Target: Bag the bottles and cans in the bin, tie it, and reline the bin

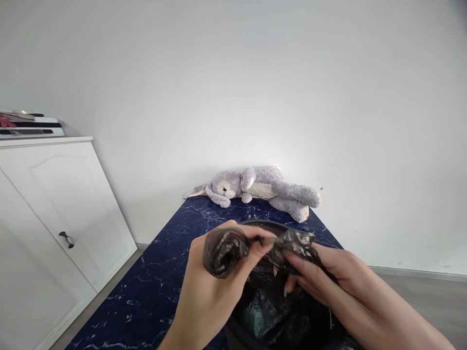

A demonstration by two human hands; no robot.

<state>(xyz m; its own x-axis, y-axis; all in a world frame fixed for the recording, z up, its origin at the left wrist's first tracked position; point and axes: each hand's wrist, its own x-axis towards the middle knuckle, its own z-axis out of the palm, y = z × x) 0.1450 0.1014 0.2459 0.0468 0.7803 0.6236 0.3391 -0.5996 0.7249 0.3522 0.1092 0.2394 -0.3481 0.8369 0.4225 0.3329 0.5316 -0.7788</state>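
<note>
Thin black plastic of a trash bag point(295, 240) is gathered between my two hands above a dark bin point(264, 223). My left hand point(215, 272) is closed around a bunched, rolled part of it, with thumb and forefinger pinching near the middle. The fingers of my right hand point(328, 277) are closed on the crumpled plastic just to the right. Below the hands, more black plastic lines the inside of the bin, and something greenish shows faintly there. My hands hide much of the bin's rim.
The bin stands on a dark blue marbled table point(156, 272). A grey plush rabbit point(262, 187) lies on its side at the far edge, against the white wall point(233, 87). At left is a white cabinet point(73, 194) with a black handle and things stacked on top.
</note>
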